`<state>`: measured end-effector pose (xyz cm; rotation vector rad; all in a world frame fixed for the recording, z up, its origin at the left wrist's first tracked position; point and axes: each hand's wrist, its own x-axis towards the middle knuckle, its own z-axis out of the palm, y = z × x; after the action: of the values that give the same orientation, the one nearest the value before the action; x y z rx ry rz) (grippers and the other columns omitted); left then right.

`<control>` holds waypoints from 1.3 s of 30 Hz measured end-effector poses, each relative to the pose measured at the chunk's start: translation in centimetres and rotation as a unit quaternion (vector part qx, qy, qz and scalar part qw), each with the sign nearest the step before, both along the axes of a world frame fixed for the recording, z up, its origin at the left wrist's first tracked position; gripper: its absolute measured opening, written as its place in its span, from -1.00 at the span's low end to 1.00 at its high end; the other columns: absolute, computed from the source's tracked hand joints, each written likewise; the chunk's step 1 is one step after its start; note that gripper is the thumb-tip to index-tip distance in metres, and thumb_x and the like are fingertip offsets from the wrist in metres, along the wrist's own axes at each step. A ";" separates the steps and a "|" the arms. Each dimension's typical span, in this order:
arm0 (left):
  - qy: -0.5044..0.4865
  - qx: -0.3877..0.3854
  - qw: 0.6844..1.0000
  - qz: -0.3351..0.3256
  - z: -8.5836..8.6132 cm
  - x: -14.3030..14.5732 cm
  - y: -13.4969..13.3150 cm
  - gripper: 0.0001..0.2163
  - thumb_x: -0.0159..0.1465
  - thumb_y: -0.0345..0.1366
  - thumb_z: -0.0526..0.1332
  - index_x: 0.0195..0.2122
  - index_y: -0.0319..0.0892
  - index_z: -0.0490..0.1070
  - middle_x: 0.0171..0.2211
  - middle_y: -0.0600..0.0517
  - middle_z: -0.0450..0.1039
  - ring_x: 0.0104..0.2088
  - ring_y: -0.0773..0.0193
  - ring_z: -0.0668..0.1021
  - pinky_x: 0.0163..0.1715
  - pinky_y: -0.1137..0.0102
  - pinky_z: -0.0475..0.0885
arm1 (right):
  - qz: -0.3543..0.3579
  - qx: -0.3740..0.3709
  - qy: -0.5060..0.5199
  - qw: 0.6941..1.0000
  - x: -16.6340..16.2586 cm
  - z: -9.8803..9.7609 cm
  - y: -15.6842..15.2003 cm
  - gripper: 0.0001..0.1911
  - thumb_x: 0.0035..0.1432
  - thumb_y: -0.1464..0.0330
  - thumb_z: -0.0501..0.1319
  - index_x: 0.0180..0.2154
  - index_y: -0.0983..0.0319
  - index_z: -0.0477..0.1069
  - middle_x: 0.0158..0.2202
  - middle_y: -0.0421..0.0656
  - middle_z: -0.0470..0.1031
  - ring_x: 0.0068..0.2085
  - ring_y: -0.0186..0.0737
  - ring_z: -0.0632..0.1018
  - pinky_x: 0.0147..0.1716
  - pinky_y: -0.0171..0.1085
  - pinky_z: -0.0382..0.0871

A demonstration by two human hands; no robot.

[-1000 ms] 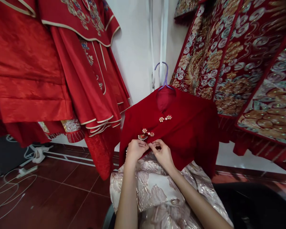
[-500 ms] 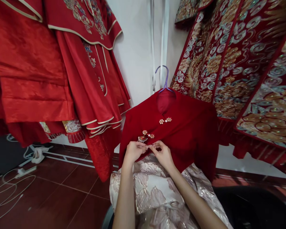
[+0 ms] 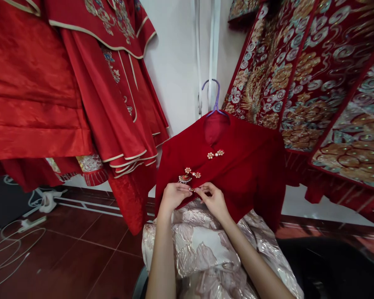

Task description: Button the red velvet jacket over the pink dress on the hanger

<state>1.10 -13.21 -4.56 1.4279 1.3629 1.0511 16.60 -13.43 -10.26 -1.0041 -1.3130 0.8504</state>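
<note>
A dark red velvet jacket (image 3: 243,162) hangs on a purple hanger (image 3: 216,97) over a pale pink brocade skirt (image 3: 202,249). Two pearl button clasps (image 3: 216,154) show on its front, the lower one with a small fan-shaped ornament (image 3: 185,178). My left hand (image 3: 173,195) and my right hand (image 3: 212,198) meet at the jacket's lower front edge. Both hands pinch the small clasp (image 3: 193,189) between their fingertips there. The clasp itself is mostly hidden by my fingers.
Red satin garments (image 3: 65,91) with cream trim hang at the left. Embroidered red and gold robes (image 3: 308,83) hang at the right. A white wall (image 3: 177,62) stands behind. White cables (image 3: 15,245) lie on the dark red tile floor at the lower left.
The view has shifted slightly. My hands stay pinched together at the same spot on the jacket's edge, with small finger movements only.
</note>
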 end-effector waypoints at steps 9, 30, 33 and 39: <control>0.089 0.049 0.995 0.020 -0.6 0.2 0.2 -0.85 0.03 -0.41 0.33 -0.35 -0.34 0.55 -0.36 -0.15 0.59 -0.34 0.21 0.62 -0.26 0.40 0.50 | -0.037 0.050 -0.060 0.996 -0.5 0.4 -0.4 -0.67 0.08 0.10 0.22 -0.32 0.25 0.40 -0.37 -0.10 0.51 -0.34 -0.22 0.52 -0.47 -0.34 0.44; 0.111 0.038 0.993 -0.002 -1.2 -0.9 0.7 -0.80 0.02 -0.33 0.35 -0.30 -0.23 0.60 -0.32 -0.06 0.61 -0.29 0.21 0.61 -0.22 0.43 0.46 | -0.049 0.086 -0.092 0.991 -1.0 0.5 -1.0 -0.76 0.14 0.16 0.18 -0.29 0.21 0.35 -0.33 -0.13 0.41 -0.28 -0.26 0.48 -0.42 -0.36 0.48; 0.140 0.040 0.989 0.005 -1.2 -1.0 0.7 -0.80 0.02 -0.31 0.35 -0.30 -0.19 0.61 -0.33 -0.05 0.61 -0.27 0.19 0.61 -0.22 0.42 0.45 | -0.058 0.106 -0.121 0.985 -1.0 0.6 -1.1 -0.79 0.17 0.18 0.15 -0.30 0.20 0.35 -0.32 -0.14 0.38 -0.29 -0.27 0.48 -0.41 -0.36 0.48; 0.168 0.055 0.984 0.018 -0.8 -0.2 0.1 -0.87 0.05 -0.38 0.33 -0.34 -0.17 0.60 -0.34 -0.04 0.61 -0.29 0.23 0.60 -0.25 0.46 0.43 | -0.079 0.114 -0.136 0.981 -1.4 0.6 -1.1 -0.83 0.16 0.24 0.14 -0.30 0.20 0.36 -0.29 -0.11 0.37 -0.28 -0.24 0.48 -0.40 -0.32 0.49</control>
<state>0.92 -13.07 -5.36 1.7272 1.5928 0.9507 15.24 -14.51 -9.61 -1.0514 -1.5005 0.4399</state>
